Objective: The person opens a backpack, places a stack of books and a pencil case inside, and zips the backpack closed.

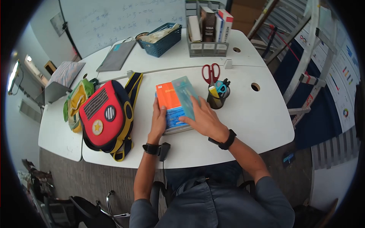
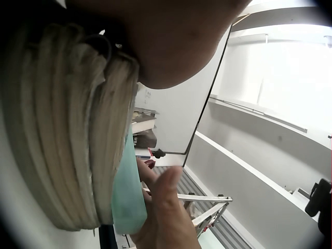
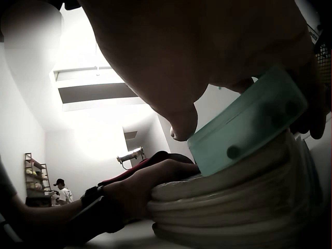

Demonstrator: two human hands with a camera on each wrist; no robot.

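A stack of books (image 1: pixel 169 99) with an orange and blue cover lies on the white table (image 1: pixel 251 117) in front of me. On top of it sits a translucent teal case (image 1: pixel 184 93). My left hand (image 1: pixel 157 118) holds the stack's left edge, thumb on the cover. My right hand (image 1: pixel 201 118) grips the teal case, thumb at its near end and fingers over its right side. The left wrist view shows the page edges (image 2: pixel 67 129) and the case (image 2: pixel 127 192) close up. In the right wrist view the case (image 3: pixel 244 124) rests on the stack (image 3: pixel 233 207).
A red and yellow backpack (image 1: pixel 106 114) lies left of the books, with a green and yellow bag (image 1: pixel 78 100) beyond it. A pen cup (image 1: pixel 218 95) and red scissors (image 1: pixel 210 72) stand to the right. A blue basket (image 1: pixel 161 38) and a book holder (image 1: pixel 209 30) are at the back.
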